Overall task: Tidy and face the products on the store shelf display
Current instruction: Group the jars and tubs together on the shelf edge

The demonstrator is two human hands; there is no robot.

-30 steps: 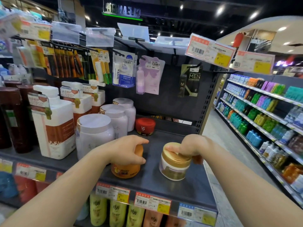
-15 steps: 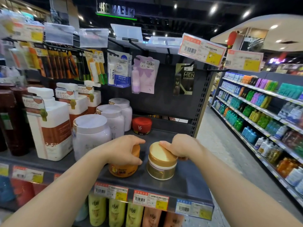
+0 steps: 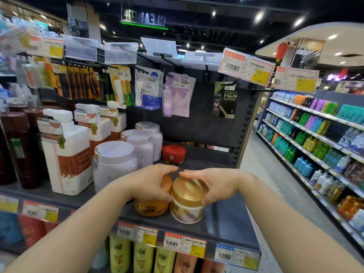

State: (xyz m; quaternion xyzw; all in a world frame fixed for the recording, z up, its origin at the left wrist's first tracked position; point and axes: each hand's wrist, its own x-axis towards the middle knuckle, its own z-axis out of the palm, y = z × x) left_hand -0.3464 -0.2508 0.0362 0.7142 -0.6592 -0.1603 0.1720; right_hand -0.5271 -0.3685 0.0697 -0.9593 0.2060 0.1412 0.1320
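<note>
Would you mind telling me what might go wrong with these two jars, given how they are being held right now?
1. The gold-lidded jar looks tilted near the shelf's front edge; if the right hand slips, it might tip off.
2. It sits right against the orange jar gripped by the left hand, so pushing further may shove or scuff that one.
3. Both hands cover the lids, so the labels may end up facing unevenly.
</note>
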